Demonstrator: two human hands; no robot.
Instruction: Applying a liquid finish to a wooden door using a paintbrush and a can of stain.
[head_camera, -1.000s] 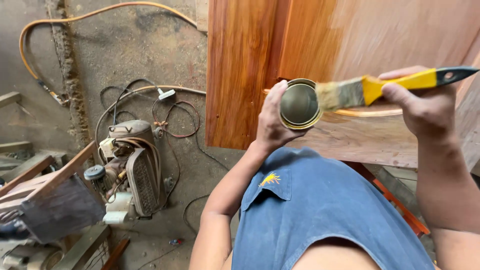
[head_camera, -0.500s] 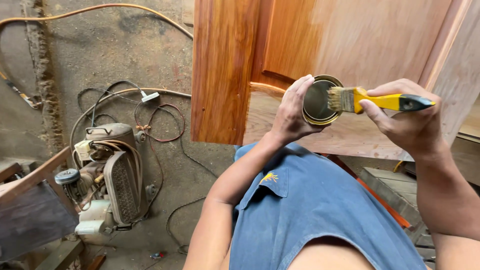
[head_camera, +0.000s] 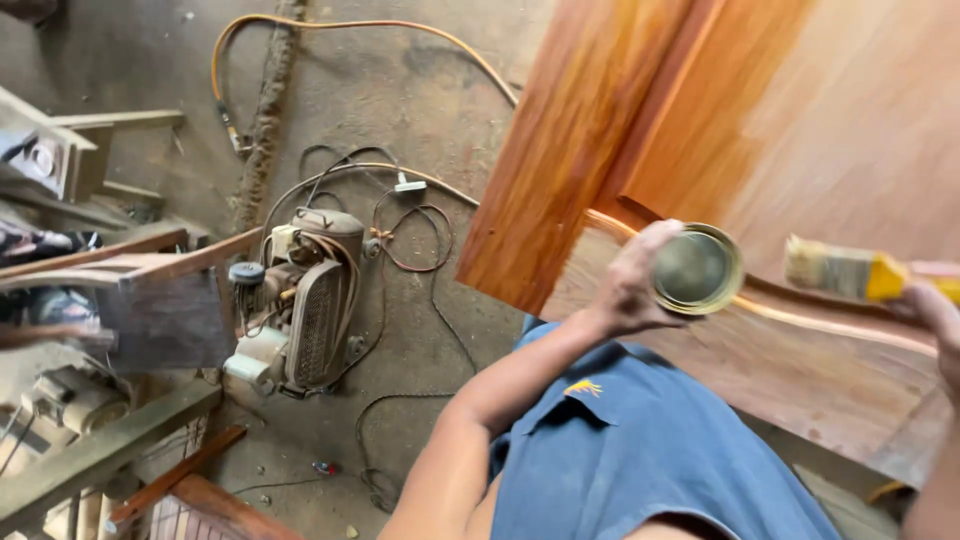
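My left hand (head_camera: 630, 285) grips a small open metal tin (head_camera: 698, 270) with dark liquid in it, held over a wooden door panel (head_camera: 800, 130). The panel's left part is stained a glossy reddish brown; its right part is paler bare wood. My right hand (head_camera: 940, 320), only partly in view at the right edge, holds a paintbrush (head_camera: 850, 272) with a yellow handle and pale bristles. The bristles point left, a short way right of the tin and apart from it.
A small motor machine (head_camera: 300, 300) with tangled cables sits on the dusty concrete floor (head_camera: 420, 90). An orange hose (head_camera: 350, 25) runs along the top. Wooden frames and scrap pieces (head_camera: 120, 270) lie at the left and lower left.
The brush has come out of the tin and moved right, away from it. The view has tilted and swung, so the door panel now lies at a slant.
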